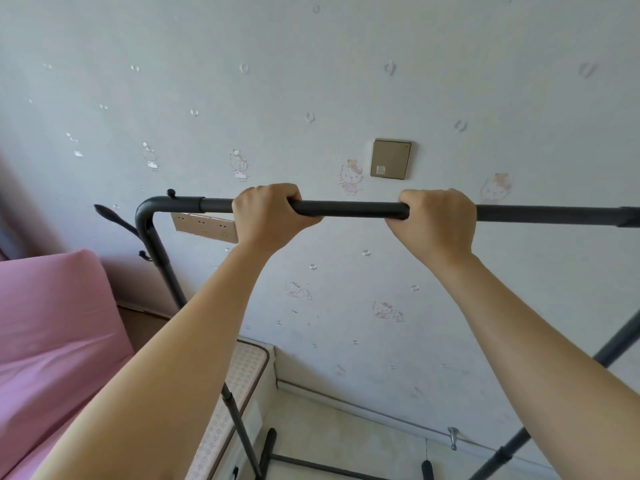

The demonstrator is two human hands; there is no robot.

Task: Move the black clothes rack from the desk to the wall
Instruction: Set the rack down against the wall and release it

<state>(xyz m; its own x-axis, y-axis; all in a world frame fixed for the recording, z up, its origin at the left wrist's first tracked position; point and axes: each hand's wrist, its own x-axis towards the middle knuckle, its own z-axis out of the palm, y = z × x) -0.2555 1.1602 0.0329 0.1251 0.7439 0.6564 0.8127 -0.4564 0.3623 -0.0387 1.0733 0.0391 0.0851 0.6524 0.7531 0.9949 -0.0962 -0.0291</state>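
The black clothes rack (349, 210) stands in front of me, its top bar running level across the view, close to the pale wall (311, 81). My left hand (268, 211) grips the bar left of its middle, knuckles up. My right hand (438, 220) grips it a little further right. The rack's left upright bends down from a rounded corner (145, 211) and carries side hooks. Its right leg (613, 351) slants down at the frame's right edge. The base bars (311, 464) show low on the floor.
A bed with a pink sheet (52, 323) fills the lower left, its patterned mattress edge (235, 386) beside the rack's left upright. On the wall sit a gold switch plate (391, 159), a row of sockets (204, 225) and a low hook (453, 436).
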